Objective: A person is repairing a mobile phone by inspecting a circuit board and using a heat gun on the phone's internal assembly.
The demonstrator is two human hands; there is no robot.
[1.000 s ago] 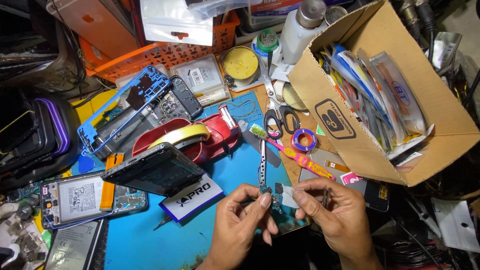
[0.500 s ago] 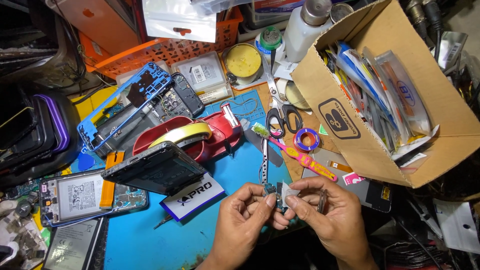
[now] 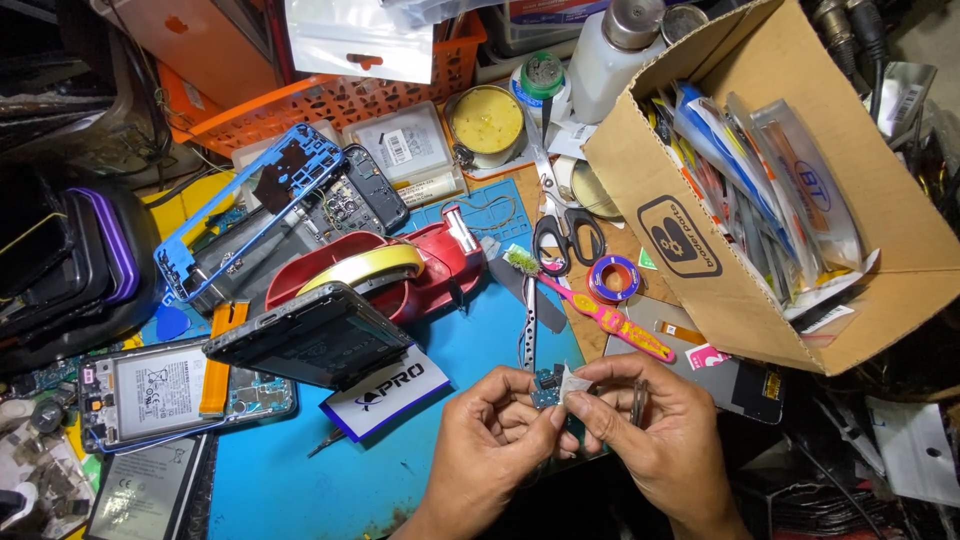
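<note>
Both my hands meet low in the middle of the view, over the blue work mat [image 3: 300,470]. My left hand [image 3: 495,445] pinches a small blue circuit board [image 3: 547,385] between thumb and fingers. My right hand [image 3: 655,440] pinches a small white tab [image 3: 573,381] at the board's right edge. A dark metal tool [image 3: 638,402], possibly tweezers, is tucked under the right hand's fingers. Just beyond the hands, steel tweezers [image 3: 528,320] lie on the mat.
A cardboard box [image 3: 700,250] full of packets stands at the right. On the mat are a red tape dispenser [image 3: 440,265], a propped phone body [image 3: 310,340], an opened phone [image 3: 170,395], a blue phone frame [image 3: 250,205], scissors [image 3: 565,235] and a pink toothbrush [image 3: 600,315].
My hands, which were slightly apart on the mat, have come together and lifted the small board. The right fingers now pinch the white tab at it.
</note>
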